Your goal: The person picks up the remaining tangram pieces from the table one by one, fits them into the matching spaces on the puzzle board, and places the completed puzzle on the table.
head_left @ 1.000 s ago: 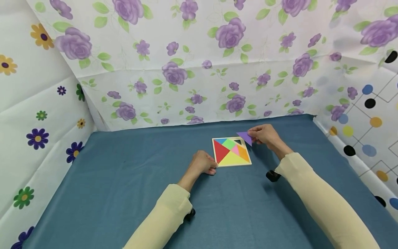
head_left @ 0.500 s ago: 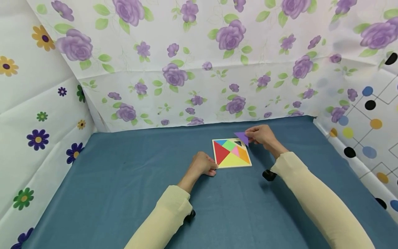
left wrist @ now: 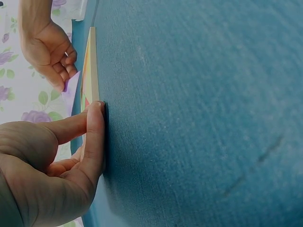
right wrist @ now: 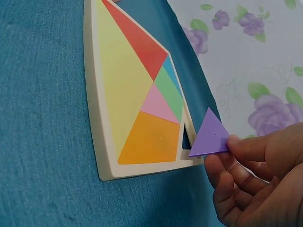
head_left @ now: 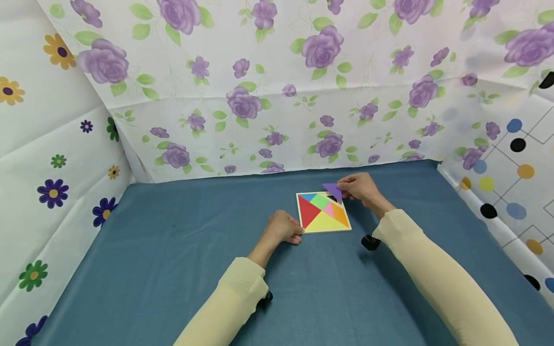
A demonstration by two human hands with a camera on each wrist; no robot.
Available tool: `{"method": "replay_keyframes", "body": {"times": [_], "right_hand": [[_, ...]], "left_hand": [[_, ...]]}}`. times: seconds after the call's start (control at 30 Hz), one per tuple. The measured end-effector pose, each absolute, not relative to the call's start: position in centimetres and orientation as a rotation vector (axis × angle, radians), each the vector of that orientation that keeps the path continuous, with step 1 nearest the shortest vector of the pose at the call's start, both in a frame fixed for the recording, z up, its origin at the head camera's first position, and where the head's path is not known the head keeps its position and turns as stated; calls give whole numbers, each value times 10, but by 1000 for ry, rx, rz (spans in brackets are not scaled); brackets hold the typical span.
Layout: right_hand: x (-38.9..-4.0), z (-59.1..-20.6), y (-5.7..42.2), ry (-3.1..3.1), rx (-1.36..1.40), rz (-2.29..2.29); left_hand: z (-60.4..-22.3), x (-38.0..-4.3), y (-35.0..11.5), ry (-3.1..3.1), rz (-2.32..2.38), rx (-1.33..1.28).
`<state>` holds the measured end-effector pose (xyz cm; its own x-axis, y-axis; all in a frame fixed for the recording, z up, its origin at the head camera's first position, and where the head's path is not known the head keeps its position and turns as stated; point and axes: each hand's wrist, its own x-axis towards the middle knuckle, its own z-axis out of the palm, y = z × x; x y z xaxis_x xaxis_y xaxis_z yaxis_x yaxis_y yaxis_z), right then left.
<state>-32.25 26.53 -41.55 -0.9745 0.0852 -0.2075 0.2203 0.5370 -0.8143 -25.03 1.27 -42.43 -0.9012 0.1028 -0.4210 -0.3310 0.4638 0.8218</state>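
Note:
A square tangram board [head_left: 324, 232] with a pale wooden rim lies on the blue cloth. Red, yellow, orange, pink, green and blue pieces fill most of it; a dark gap shows at its far right corner. My left hand [head_left: 282, 227] pinches the board's near left corner between thumb and finger, as the left wrist view also shows. Between the thumb and fingers of my right hand [head_left: 362, 188] is a purple triangle [right wrist: 211, 135]. In the right wrist view the triangle is tilted, its lower point overlapping the rim beside the gap.
Blue cloth [head_left: 173, 269] covers the table around the board. A flower-printed sheet [head_left: 277, 105] rises behind its far edge, and patterned sheets stand at the left [head_left: 52, 144] and right [head_left: 510, 192].
My right hand has moved a little to the left with the purple triangle, bringing it over the board's far right corner. The left hand stays at the near left corner.

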Motion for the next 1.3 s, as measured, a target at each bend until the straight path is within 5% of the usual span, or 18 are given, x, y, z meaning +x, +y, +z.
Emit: {"method": "replay_keyframes", "body": {"times": [1.3], "right_hand": [[-322,-434,263,2667,201,-1343]], "left_hand": [[-426,-252,14,2313,1421,-199]]}}
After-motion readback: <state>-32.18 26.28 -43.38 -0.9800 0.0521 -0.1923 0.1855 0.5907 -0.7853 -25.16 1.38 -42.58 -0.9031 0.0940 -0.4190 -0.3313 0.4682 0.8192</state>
